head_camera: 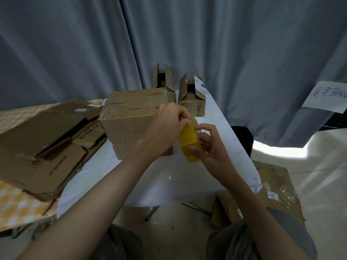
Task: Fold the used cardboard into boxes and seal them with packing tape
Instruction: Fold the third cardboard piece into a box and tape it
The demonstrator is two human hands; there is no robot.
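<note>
Right hand point(208, 145) grip holding yellow packing tape roll point(188, 141) | left hand point(167, 124) grip pinching its edge | risk: tape end tears or re-sticks before reaching closed cardboard box point(129, 117).

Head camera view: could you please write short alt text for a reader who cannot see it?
Two hands, left hand and right hand, hold a yellow tape roll above a white table, the left pinching at its upper edge. A closed cardboard box sits behind, flattened cardboard lies left, and two open boxes stand before a grey curtain.
</note>
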